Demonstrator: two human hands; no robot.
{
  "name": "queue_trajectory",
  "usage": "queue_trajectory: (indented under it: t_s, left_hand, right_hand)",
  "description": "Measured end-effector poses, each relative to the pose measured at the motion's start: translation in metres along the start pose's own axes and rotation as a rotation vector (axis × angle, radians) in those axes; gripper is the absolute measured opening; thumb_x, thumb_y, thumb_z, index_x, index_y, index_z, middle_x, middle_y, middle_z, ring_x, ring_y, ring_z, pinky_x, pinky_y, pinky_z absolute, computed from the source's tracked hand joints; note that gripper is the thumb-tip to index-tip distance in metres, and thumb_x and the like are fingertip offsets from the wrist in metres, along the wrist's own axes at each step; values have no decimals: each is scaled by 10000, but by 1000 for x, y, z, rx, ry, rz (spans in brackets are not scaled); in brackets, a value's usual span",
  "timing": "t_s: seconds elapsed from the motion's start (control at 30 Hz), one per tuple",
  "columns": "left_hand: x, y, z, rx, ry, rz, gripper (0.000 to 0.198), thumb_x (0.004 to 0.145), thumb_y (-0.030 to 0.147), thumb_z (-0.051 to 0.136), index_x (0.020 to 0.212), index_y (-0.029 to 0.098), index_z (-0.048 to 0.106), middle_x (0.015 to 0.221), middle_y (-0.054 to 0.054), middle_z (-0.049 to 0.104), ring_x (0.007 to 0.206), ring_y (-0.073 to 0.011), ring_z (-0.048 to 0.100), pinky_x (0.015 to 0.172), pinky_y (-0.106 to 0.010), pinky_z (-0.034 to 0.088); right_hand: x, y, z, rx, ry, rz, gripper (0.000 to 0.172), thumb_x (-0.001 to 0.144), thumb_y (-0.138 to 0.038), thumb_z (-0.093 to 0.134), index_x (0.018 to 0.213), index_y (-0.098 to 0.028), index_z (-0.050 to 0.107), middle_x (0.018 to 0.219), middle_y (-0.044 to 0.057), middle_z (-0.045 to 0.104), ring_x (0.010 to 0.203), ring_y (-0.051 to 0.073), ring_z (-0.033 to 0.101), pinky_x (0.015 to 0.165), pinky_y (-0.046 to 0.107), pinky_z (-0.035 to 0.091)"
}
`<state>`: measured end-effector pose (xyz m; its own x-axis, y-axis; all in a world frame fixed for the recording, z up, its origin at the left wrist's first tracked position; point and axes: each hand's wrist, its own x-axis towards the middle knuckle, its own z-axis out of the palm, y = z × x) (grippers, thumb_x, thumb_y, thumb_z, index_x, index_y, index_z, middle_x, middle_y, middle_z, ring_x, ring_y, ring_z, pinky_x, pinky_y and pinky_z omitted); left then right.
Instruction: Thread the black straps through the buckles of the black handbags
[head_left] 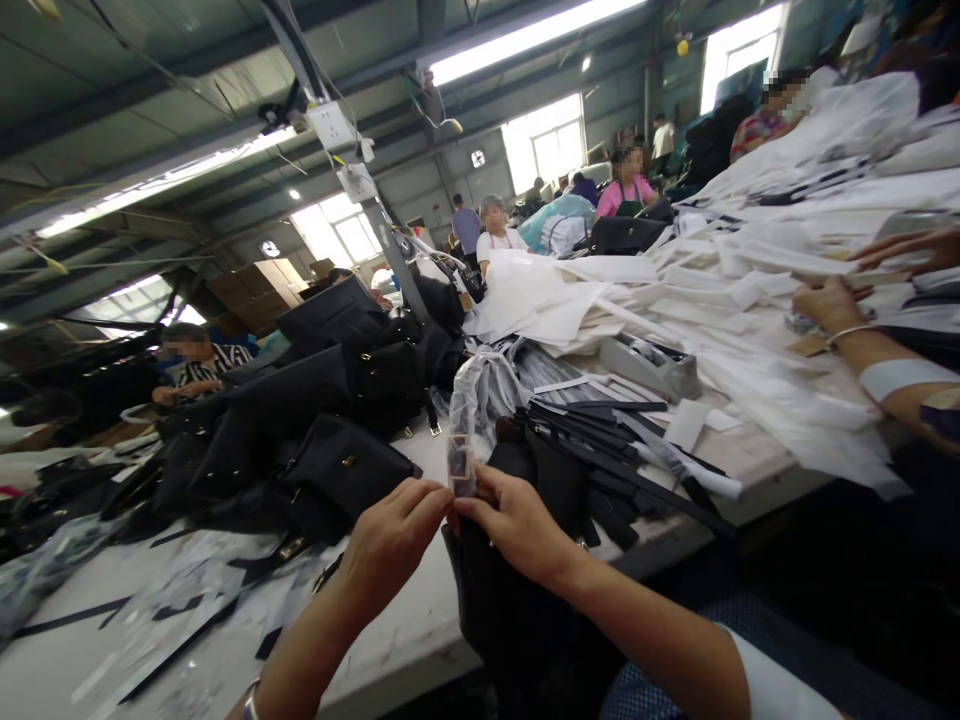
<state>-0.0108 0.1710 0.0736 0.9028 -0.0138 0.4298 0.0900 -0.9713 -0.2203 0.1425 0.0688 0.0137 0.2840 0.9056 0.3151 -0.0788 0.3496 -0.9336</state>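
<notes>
A bag strap (461, 405) wrapped in clear plastic arches up in front of me, with a gold-coloured buckle (460, 456) near its lower end. My left hand (394, 535) is closed, its fingertips pinching the wrapped end just under the buckle. From the other side, my right hand (521, 520) grips the same end between thumb and fingers. Below both hands hangs a black handbag (487, 610) at the table edge, partly covered by my right forearm. What exactly lies between the fingertips is hidden.
Black handbags (349, 465) are heaped on the left of the white table (405, 650). Dark straps (592, 430), a grey box (649, 365) and white sheets (570, 300) lie to the right. A co-worker's hands (832, 305) work at far right. Loose plastic (180, 600) lies front left.
</notes>
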Motion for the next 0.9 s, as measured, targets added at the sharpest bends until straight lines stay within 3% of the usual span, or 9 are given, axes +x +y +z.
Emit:
queue_trajectory:
  t_s: [0.17,0.37,0.47,0.53,0.63,0.7,0.77,0.83,0.9]
  left_hand:
    - [-19,11,20,-101,62,-121,133,987,157,487,1026,179,612,925,-45,664,832,-167,641,719,-249,495]
    - [-30,35,27,-343,90,-346,98,969,152,533,984,187,623,898,-32,650,826,-148,632,737,-243,493]
    - [-28,40,19,-454,80,-449,77,961,161,554,948,191,623,873,-17,645,797,-133,631,709,-229,506]
    - [-25,43,10,-431,165,-476,127,954,136,556,1047,189,624,976,-37,663,855,-131,646,743,-228,525]
    - [-19,45,-6,-264,235,-264,317,931,67,549,1224,179,590,1217,-87,643,1106,-173,622,936,-289,513]
    - [-14,46,-14,-141,99,13,350,938,83,553,1273,179,580,1320,-83,621,1268,-205,540,1111,-375,403]
    - [-6,44,-19,-46,-91,216,340,960,251,589,1288,164,576,1341,-76,624,1327,-220,493,1220,-449,240]
    - [3,39,-18,38,-239,315,487,903,476,634,1241,127,602,1270,-101,664,1322,-249,497,1250,-499,133]
    - [14,33,-12,93,-349,408,512,809,556,705,1081,124,666,1070,-98,726,1198,-274,588,1239,-532,158]
  right_hand:
    - [-1,4,-6,-42,-111,19,195,851,-214,667,1040,-216,719,936,4,736,894,210,690,824,283,515]
    - [-5,-5,-17,-457,-64,15,320,832,-360,742,1121,-228,709,740,-7,747,688,202,701,637,262,489]
    - [-14,-11,-22,-620,-31,-49,383,888,-392,687,1240,-243,663,856,26,779,809,232,729,748,306,511]
    - [-23,-15,-28,-717,-5,-111,381,927,-388,635,1274,-231,641,925,49,781,913,248,720,840,343,508]
    - [-40,-16,-41,-749,-80,-251,337,972,-363,567,1269,-214,622,934,34,773,939,211,707,1043,398,418]
    - [-51,-11,-50,-761,-163,-340,338,962,-395,581,1239,-207,623,906,17,762,914,189,703,1163,446,280]
    - [-60,-6,-59,-824,-227,-413,334,923,-443,631,1161,-211,652,877,10,743,920,190,688,1207,493,161]
    - [-64,-1,-67,-908,-277,-472,251,904,-439,661,1033,-225,685,854,-1,725,943,186,669,1214,511,110]
    - [-65,1,-74,-971,-297,-515,158,913,-389,661,938,-235,686,841,-14,710,976,175,652,1213,504,106]
